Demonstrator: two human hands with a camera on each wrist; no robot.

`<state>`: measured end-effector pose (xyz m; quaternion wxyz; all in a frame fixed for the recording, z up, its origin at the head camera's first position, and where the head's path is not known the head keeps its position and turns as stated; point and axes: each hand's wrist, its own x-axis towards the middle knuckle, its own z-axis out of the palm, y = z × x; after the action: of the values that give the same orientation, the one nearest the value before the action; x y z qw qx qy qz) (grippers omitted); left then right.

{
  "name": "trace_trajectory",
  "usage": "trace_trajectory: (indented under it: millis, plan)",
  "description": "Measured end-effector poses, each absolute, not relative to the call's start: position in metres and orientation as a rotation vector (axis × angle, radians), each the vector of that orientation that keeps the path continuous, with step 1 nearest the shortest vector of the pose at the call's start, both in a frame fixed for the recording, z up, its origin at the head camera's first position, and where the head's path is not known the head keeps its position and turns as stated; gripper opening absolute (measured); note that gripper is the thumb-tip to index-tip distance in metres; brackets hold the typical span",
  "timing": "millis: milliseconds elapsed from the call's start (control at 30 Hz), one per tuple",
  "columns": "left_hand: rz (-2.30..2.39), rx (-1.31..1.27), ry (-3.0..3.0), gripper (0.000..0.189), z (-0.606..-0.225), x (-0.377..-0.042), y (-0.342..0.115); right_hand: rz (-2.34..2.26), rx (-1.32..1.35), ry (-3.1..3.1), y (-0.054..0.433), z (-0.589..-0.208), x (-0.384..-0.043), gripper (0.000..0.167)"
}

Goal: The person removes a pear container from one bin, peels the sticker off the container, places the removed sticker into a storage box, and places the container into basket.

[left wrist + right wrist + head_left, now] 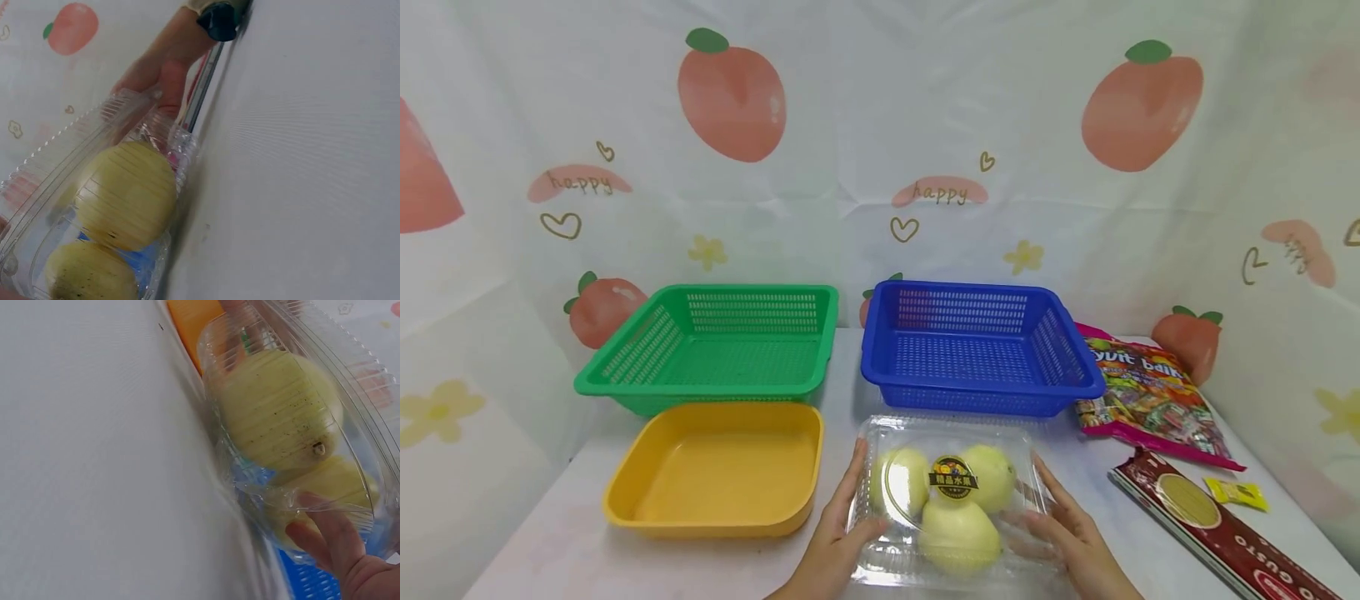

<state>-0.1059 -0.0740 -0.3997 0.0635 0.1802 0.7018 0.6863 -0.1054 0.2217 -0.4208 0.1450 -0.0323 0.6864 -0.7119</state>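
Note:
A clear plastic fruit box (1022,433) with a ridged rim lies in front of me, three pale yellow-green round fruits (961,533) inside. A black and gold label (953,477) is stuck on its lid. My left hand (835,533) grips the box's left side, thumb over the near edge. On the opposite side my right hand (1078,542) holds it, thumb and fingers around the wall. The right wrist view shows the right hand's fingers (334,534) against the clear plastic, close to one fruit. In the left wrist view the right hand (159,75) grips the far end of the box.
Behind stand a green basket (700,389) and a blue basket (985,392). A yellow tub (715,529) sits left of the box. To the right lie a candy bag (1150,392), a dark red spaghetti pack (1217,525) and a small yellow packet (1236,493).

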Motion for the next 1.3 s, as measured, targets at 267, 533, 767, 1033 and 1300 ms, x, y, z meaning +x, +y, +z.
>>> trace_trajectory:
  millis: [267,533,767,1033,1300]
  plan:
    - [2.082,0.514,2.067,0.079,-0.415,-0.111,-0.078,-2.032,-0.241,2.029,0.222,-0.425,-0.105,0.064]
    - [2.126,0.565,2.095,0.076,-0.426,-0.115,-0.076,-1.989,-0.194,2.12,0.222,-0.426,-0.108,0.062]
    - [2.133,0.571,2.101,0.076,-0.426,-0.114,-0.076,-2.044,-0.28,2.034,0.223,-0.427,-0.109,0.062]
    - [2.137,0.554,2.115,0.076,-0.427,-0.114,-0.078,-2.045,-0.311,1.99,0.222,-0.425,-0.111,0.064]
    - [2.135,0.552,2.112,0.076,-0.427,-0.114,-0.077,-1.905,-0.098,2.207,0.224,-0.415,-0.113,0.062]
